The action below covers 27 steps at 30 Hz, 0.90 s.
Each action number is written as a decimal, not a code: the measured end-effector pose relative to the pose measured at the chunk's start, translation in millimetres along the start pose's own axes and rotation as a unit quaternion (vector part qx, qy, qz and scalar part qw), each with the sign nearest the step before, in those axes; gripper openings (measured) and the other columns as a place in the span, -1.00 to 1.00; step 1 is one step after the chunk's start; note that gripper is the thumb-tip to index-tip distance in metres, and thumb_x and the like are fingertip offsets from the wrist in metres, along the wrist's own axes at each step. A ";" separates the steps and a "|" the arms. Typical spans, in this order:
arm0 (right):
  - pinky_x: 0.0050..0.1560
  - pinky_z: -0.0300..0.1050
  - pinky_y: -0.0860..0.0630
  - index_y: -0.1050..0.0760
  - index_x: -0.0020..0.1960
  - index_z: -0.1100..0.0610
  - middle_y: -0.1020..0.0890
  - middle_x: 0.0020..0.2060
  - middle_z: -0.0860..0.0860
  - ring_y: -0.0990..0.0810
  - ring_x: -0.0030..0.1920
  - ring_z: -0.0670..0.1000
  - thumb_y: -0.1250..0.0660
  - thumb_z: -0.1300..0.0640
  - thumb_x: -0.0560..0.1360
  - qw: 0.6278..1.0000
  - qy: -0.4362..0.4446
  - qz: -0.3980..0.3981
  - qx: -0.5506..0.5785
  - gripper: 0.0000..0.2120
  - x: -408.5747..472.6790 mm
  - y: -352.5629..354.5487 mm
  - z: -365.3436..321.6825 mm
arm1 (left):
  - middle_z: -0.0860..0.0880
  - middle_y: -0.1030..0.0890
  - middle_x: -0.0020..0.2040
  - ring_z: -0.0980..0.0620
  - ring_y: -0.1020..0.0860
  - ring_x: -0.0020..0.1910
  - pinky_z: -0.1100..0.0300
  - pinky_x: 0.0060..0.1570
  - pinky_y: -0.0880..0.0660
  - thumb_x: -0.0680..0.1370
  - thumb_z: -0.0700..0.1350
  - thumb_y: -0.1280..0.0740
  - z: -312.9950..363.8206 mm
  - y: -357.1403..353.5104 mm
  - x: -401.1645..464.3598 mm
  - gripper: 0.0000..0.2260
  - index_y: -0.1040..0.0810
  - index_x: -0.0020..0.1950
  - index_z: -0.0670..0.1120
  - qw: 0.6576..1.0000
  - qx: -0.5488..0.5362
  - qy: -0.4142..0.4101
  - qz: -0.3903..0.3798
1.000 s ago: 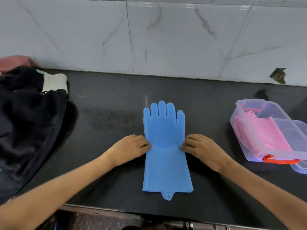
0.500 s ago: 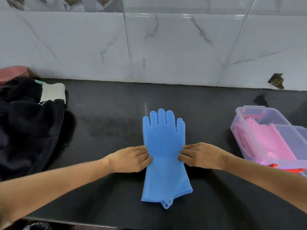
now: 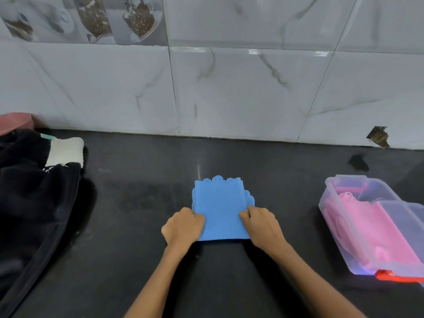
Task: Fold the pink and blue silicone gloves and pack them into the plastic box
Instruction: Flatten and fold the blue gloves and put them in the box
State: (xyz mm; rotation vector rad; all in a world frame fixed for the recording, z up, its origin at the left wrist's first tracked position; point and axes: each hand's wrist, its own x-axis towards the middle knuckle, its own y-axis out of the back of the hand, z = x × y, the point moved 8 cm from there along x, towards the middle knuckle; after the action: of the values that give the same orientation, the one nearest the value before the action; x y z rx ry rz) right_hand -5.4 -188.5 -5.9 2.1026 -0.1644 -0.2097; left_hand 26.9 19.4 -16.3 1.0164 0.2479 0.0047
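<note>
The blue silicone glove [image 3: 220, 208] lies folded in half on the black counter, its fingertips peeking out along the far and right edges. My left hand [image 3: 183, 226] grips the fold's left side with curled fingers. On the opposite edge, my right hand [image 3: 261, 222] pinches the glove the same way. The pink glove [image 3: 376, 230] lies inside the clear plastic box [image 3: 344, 216] at the right, which has a red handle at its near end.
A dark garment [image 3: 29, 203] with a white patch is heaped on the counter's left side. A pink object [image 3: 13, 122] sits behind it. The marble-tiled wall [image 3: 229, 88] bounds the counter's far edge.
The blue glove lay flat at full length before; its cuff half has been folded up over the finger half. Both hands moved from the glove's sides onto the folded piece.
</note>
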 end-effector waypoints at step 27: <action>0.48 -0.08 -0.05 -0.06 0.52 0.15 -0.23 0.50 0.04 -0.09 0.52 0.03 0.24 -0.19 0.52 0.975 -0.079 0.161 0.133 -0.32 -13.3 -15.5 8.9 | 0.01 -0.14 0.54 0.06 -0.16 0.49 0.09 0.46 -0.17 0.63 -0.13 -0.16 26.2 -17.4 -3.2 -0.48 -0.03 0.55 -0.06 0.953 -0.272 -0.126 0.042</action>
State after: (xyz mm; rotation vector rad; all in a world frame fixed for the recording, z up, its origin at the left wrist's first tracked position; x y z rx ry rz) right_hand -19.9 -185.3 -22.5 2.2860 -0.6547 -0.1661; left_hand 27.3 -12.2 -17.1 0.4688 -0.0351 0.0190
